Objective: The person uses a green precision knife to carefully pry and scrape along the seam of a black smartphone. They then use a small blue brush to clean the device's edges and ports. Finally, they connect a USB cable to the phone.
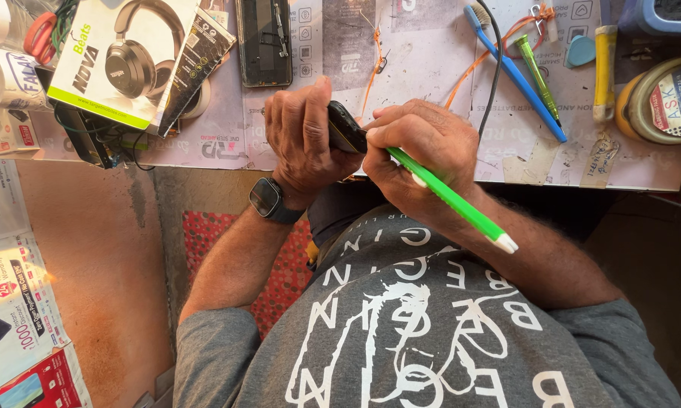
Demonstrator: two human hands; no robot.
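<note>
The bench [431, 68] runs across the top of the view, its surface covered with printed paper sheets. A headphone box [129, 57], white and green, lies at the left end of the bench. A dark phone [263, 38] with its back removed lies near the far edge, left of centre. A blue toothbrush [518, 75] and a green screwdriver [538, 72] lie side by side toward the right end, with a yellow-handled tool [604, 72] just beside them and a round tin [662, 102] at the right edge.

The left hand [304, 136], a smartwatch [268, 199] on its wrist, is at the near edge of the bench, fingers wrapped around a small dark device [346, 130]. The device is held above the near edge, between both hands. The right hand [424, 151] touches the device; its fingers are clenched around a green tool [450, 198] with a white end. The tip at the device is hidden by the fingers.
</note>
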